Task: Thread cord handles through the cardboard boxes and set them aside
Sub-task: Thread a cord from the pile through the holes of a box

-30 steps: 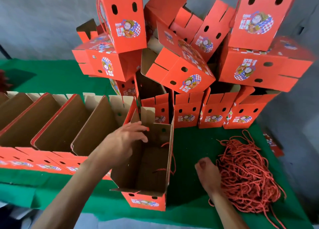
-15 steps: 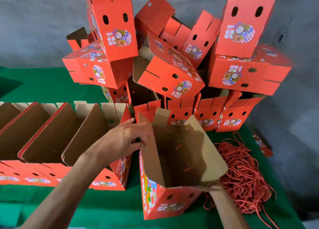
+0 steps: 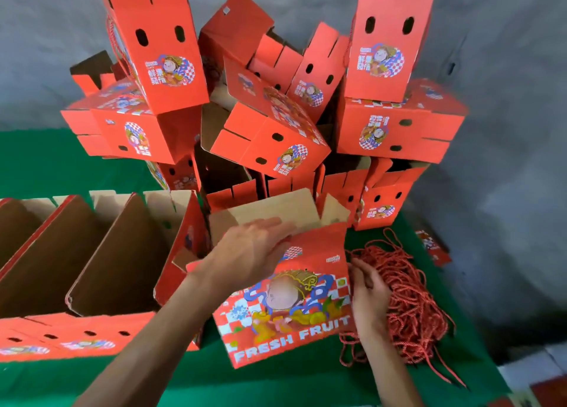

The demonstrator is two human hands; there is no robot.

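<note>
A red cardboard box point(image 3: 285, 311) printed "FRESH FRUIT" is tilted in front of me with its printed face up and its brown flaps point(image 3: 276, 210) pointing away. My left hand point(image 3: 248, 253) lies flat on the box's upper left part, fingers straight. At the box's right edge, my right hand point(image 3: 368, 290) holds it with bent fingers, its back against a heap of red cord handles point(image 3: 411, 299) on the green table. Whether a cord runs through this box is hidden.
A tall, loose pile of finished red boxes point(image 3: 276, 136) rises behind, against a grey wall. A row of open boxes point(image 3: 101, 253) lies on its side at the left. Green cloth point(image 3: 276, 382) covers the table up to its near edge.
The box has been turned over from open side up to printed face up. My left hand went from its rim onto the top. My right hand came from beneath to the right edge.
</note>
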